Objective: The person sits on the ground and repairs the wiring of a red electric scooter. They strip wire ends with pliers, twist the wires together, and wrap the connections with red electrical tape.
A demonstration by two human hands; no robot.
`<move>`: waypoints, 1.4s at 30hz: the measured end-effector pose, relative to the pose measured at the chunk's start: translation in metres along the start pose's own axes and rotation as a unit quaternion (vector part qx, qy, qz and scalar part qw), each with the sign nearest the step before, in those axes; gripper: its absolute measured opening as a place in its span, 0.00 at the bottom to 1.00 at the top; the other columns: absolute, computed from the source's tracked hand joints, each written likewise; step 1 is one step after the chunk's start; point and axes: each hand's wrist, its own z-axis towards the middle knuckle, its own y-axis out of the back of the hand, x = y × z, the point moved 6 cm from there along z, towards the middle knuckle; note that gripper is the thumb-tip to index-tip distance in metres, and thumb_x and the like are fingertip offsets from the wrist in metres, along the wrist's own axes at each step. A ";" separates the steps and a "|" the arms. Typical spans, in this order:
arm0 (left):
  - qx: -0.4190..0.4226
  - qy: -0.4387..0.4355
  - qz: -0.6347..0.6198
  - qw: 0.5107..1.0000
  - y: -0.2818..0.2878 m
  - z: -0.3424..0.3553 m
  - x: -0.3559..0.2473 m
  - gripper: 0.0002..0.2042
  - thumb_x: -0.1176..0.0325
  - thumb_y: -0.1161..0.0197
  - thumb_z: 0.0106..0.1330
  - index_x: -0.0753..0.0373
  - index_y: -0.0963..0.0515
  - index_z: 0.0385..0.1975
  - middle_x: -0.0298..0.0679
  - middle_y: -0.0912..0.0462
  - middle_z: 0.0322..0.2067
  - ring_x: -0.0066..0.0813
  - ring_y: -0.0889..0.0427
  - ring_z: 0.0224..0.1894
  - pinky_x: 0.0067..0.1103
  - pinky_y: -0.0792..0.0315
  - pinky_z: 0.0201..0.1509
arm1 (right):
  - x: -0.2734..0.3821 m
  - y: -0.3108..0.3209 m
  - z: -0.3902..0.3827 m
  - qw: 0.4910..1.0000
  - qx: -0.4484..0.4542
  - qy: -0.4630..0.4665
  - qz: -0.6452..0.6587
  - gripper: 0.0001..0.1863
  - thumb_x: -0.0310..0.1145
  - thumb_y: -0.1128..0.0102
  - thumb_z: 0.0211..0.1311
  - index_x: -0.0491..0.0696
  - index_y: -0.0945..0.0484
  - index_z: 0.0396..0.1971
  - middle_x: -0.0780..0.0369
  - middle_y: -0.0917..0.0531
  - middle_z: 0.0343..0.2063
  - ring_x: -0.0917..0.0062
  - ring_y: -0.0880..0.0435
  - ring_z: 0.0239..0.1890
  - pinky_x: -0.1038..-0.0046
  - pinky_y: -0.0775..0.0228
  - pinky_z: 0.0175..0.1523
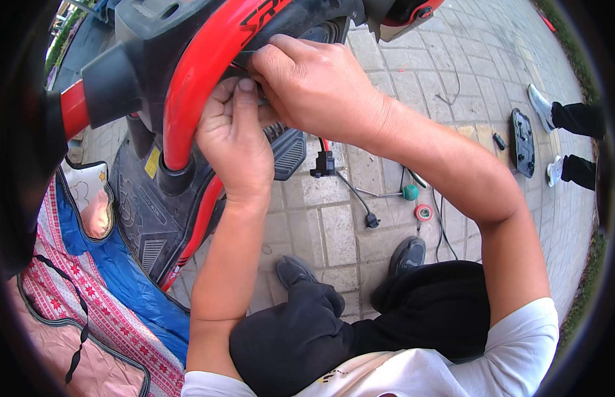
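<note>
Both of my hands meet beside the curved red tube of an electric scooter. My left hand is closed, its thumb and curled fingers pinched together under the tube. Against it presses my right hand, also closed, fingers bent down. Thin dark wires run out from behind the tube into the fingers; the fingertips and the exact hold are partly hidden. Below my right wrist, a black connector hangs on red and black leads.
On the paving lie a black plug on a cable, a green-handled screwdriver, a red tape roll and a black cover panel. A patterned quilt drapes at the left. Another person's shoe shows at far right.
</note>
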 end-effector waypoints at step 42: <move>0.031 0.351 -0.178 0.919 0.005 -0.001 0.017 0.07 0.63 0.47 0.73 0.57 0.27 0.43 0.27 0.29 0.27 0.15 0.36 0.24 0.17 0.41 0.30 | -0.020 -0.016 -0.011 0.896 0.044 -0.294 0.330 0.10 0.26 0.44 0.58 0.36 0.18 0.34 0.49 0.15 0.27 0.62 0.12 0.32 0.66 0.22 0.42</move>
